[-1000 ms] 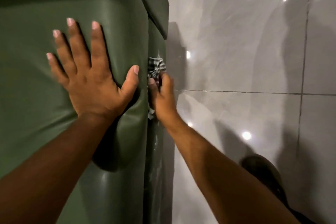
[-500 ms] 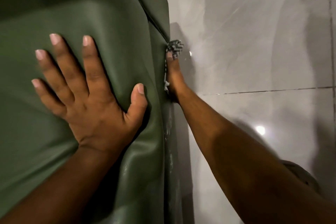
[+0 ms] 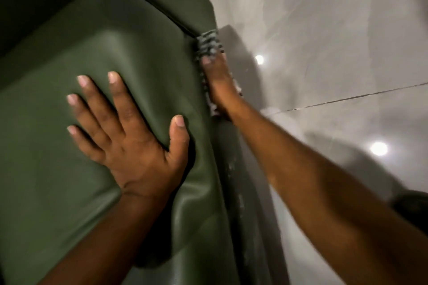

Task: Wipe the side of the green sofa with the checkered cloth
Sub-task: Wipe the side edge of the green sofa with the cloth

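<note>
The green sofa (image 3: pixel 69 169) fills the left half of the head view, its padded cushion seen from above. My left hand (image 3: pixel 129 136) lies flat on the cushion with the fingers spread, holding nothing. My right hand (image 3: pixel 218 83) reaches over the sofa's edge and presses the checkered cloth (image 3: pixel 209 44) against the sofa's dark side panel (image 3: pixel 231 169). The bunched cloth sticks out above my fingers, near the seam under the upper cushion. White smears show on the side panel below my hand.
A glossy grey tiled floor (image 3: pixel 335 53) spreads to the right of the sofa, with a dark grout line and bright reflections of ceiling lights. A dark shape (image 3: pixel 414 206), perhaps my foot, shows at the right edge.
My right hand has slid the cloth farther along the sofa's side, up to the seam under the upper cushion. My left hand stays flat on the cushion. The camera has tilted.
</note>
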`<move>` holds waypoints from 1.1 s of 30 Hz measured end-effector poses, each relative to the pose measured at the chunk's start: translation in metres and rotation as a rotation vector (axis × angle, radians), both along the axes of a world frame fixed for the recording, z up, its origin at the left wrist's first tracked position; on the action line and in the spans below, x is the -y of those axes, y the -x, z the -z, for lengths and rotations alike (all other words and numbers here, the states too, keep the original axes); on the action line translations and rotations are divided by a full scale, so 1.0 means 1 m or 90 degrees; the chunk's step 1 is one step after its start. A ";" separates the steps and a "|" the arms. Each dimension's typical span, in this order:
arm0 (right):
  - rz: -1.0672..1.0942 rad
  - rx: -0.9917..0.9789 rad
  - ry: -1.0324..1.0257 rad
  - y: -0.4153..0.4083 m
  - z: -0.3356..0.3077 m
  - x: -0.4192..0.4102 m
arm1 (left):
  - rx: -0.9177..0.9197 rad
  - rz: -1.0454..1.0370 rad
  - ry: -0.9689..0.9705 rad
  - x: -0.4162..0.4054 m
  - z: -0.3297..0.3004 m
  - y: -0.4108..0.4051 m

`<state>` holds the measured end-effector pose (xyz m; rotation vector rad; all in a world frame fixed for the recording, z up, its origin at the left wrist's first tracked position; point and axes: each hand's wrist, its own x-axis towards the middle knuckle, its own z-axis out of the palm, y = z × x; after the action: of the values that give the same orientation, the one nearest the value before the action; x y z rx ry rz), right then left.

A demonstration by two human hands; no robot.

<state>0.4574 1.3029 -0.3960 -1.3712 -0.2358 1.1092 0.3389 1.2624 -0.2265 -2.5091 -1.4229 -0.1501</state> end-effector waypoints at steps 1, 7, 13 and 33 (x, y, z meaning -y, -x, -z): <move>0.015 -0.044 0.013 -0.007 0.010 -0.003 | 0.003 0.000 0.001 0.001 0.000 -0.002; -0.032 -0.218 0.120 0.047 0.031 0.071 | 0.000 -0.020 -0.002 0.006 0.005 -0.004; -0.101 0.098 -0.019 0.042 -0.019 0.062 | 0.003 -0.034 0.008 0.010 0.000 -0.005; -0.076 0.035 0.045 0.047 -0.005 0.077 | -0.110 0.034 0.201 0.072 -0.038 0.067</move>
<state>0.4106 1.2258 -0.3908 -1.4674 -0.3244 1.1901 0.2719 1.1905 -0.1880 -2.7285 -1.4040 0.2977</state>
